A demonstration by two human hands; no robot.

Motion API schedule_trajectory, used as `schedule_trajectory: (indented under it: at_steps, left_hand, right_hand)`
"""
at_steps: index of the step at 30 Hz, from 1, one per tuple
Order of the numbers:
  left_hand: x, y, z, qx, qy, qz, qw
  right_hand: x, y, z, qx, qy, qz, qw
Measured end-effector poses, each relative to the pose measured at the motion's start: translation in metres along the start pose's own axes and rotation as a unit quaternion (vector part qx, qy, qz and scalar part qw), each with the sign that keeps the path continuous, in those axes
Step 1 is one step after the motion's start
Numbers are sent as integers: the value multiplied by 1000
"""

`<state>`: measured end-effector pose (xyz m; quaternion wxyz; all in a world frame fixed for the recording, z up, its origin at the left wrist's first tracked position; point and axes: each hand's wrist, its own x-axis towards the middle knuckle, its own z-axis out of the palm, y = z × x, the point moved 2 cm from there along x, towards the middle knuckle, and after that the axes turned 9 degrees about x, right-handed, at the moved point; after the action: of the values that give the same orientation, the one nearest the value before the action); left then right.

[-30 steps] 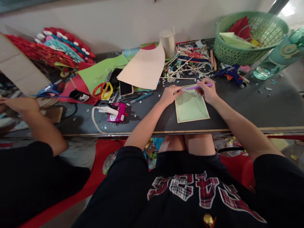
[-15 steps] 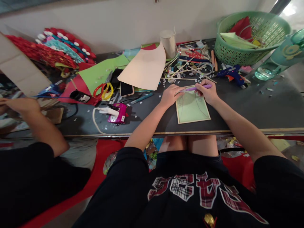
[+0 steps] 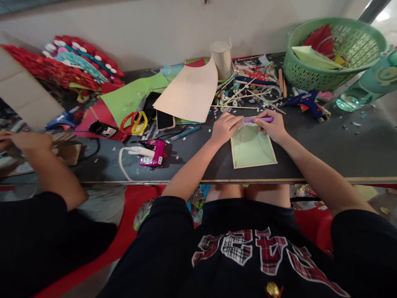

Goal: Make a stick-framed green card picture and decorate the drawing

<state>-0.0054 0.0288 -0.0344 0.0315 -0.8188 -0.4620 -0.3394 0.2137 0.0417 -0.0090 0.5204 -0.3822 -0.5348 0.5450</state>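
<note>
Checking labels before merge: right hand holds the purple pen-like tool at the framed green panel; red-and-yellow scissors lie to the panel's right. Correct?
Not quite: the scissors lie to the left of the framed green panel, as the head view shows. The rest is right: the right hand holds the purple pen-like tool at the panel.

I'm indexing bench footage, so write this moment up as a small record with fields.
Right hand: the right hand holds a slim purple tool
Left hand: the left hand is at the panel's far edge; its exact grip is unclear
Panel: green panel, light border, curved lines, flat on the dark table
Cutting tool: scissors, red and yellow handles
Glue gun: blue glue gun, near the basket
Container: green basket, red and pale green pieces inside
Nearby: co-worker's arm, at left
</note>
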Motion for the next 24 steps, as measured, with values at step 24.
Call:
schedule_trajectory:
  at_steps: [24]
  left_hand:
    - [-1,4,-5,-2,-34,31,999]
  right_hand:
    - [-5,-6,7,-14,-74,-17,997]
